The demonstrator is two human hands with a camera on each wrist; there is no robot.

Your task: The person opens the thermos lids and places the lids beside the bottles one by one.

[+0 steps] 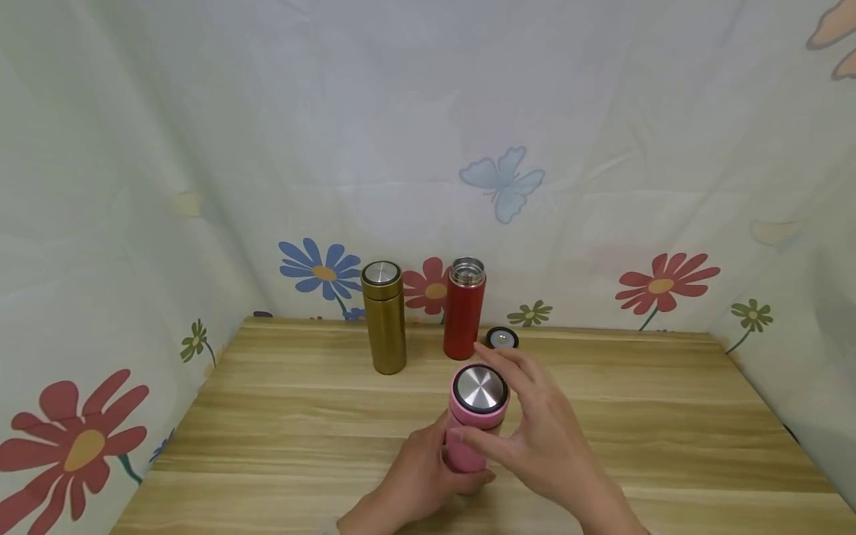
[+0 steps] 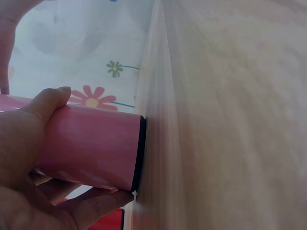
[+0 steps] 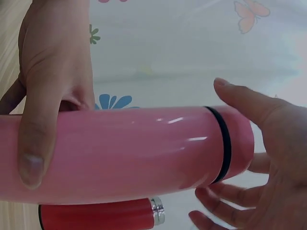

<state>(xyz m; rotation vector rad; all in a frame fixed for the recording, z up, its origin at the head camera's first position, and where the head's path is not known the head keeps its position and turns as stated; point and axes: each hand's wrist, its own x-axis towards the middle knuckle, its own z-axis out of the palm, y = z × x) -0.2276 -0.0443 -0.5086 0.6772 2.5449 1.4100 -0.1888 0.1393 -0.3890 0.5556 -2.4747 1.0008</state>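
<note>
The left hand [image 1: 417, 475] holds a glossy pink cylindrical bottle [image 3: 132, 155] by the lower part of its body. Its grip is closed around the bottle, with the thumb on 1 side and the fingers on the other side. The bottle is at the near part of the pale wooden tabletop [image 1: 321, 446], about upright; I cannot tell if its black base [image 2: 139, 153] touches the wood. The pink cap [image 3: 241, 143], with a round brushed steel top [image 1: 481, 388], sits on the bottle, above a black ring [image 3: 224, 143].

The right hand [image 1: 545, 423] is around this cap with its grip spread: the thumb is on 1 side and the fingers are on the other. Whether any fingertip touches the cap, I cannot tell.

Behind stand 2 more bottles, both upright. The red cylindrical bottle [image 1: 464, 319] shows its open steel mouth, and a small round lid with black rim [image 1: 502, 338] lies just beside it, on the right. The gold cylindrical bottle [image 1: 386, 327], farther to the left, has its cap on.
</note>
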